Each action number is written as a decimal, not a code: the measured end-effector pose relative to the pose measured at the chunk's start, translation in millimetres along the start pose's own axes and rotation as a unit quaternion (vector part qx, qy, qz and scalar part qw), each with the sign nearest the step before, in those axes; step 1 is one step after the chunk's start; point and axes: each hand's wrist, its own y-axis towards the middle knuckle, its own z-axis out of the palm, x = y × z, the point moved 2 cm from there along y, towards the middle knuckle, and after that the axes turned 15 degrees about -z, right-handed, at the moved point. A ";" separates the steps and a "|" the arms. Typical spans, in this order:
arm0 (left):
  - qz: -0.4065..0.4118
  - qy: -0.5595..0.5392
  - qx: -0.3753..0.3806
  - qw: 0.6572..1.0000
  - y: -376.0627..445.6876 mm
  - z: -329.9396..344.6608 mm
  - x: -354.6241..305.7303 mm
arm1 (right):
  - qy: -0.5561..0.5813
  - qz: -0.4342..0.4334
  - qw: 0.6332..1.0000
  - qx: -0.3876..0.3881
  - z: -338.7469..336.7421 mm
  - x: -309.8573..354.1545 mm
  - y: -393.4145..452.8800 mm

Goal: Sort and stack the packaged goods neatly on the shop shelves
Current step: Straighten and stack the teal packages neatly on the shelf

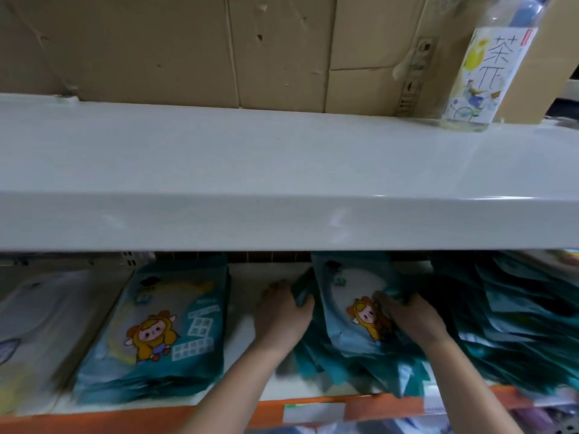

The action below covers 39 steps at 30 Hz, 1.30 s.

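On the lower shelf lies a loose pile of teal packets printed with a yellow cartoon figure. My left hand grips the pile's left edge, thumb over the top packet. My right hand holds the pile's right side, fingers curled on the top packet. To the left a neater stack of the same teal packets lies flat. More teal packets are fanned out and overlapping at the right.
A wide white upper shelf overhangs the lower one. On it at the right stands a tea bottle, with cardboard boxes behind. Pale packets lie at the far left. An orange price rail runs along the lower shelf's front.
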 end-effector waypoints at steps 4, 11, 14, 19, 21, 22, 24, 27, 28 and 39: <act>-0.028 -0.085 0.113 0.990 -2.4 10.8 -11.1 | 0.019 0.005 0.999 0.029 0.8 -6.4 7.2; -0.089 -0.153 0.077 0.981 -3.3 23.5 -6.6 | 0.110 -0.015 0.994 0.009 0.4 -8.4 9.1; -0.104 -0.152 0.079 0.980 0.0 26.5 -5.6 | 0.167 -0.028 0.986 0.003 -3.5 -10.2 7.9; -0.157 -0.181 0.133 0.962 3.4 26.1 -3.5 | 0.268 -0.001 0.963 0.038 -2.6 -10.4 5.4; -0.167 -0.197 0.123 0.958 2.2 26.6 -2.2 | 0.285 0.006 0.957 0.057 -1.6 -8.7 4.9; -0.164 -0.202 0.115 0.959 0.9 26.7 -2.3 | 0.290 0.007 0.955 0.067 -1.0 -8.6 4.8; -0.149 -0.218 0.102 0.959 -0.5 27.2 -0.7 | 0.302 -0.002 0.950 0.081 -1.9 -4.4 1.2; -0.141 -0.263 0.087 0.950 -7.7 20.9 -1.2 | 0.333 -0.028 0.939 0.082 -3.3 2.1 -4.8; -0.138 -0.277 0.084 0.947 -9.4 17.6 -1.2 | 0.345 -0.039 0.935 0.079 -4.3 6.8 -8.2; -0.095 -0.297 0.016 0.950 -25.4 -103.7 32.1 | 0.404 -0.216 0.882 0.109 35.9 129.7 -52.7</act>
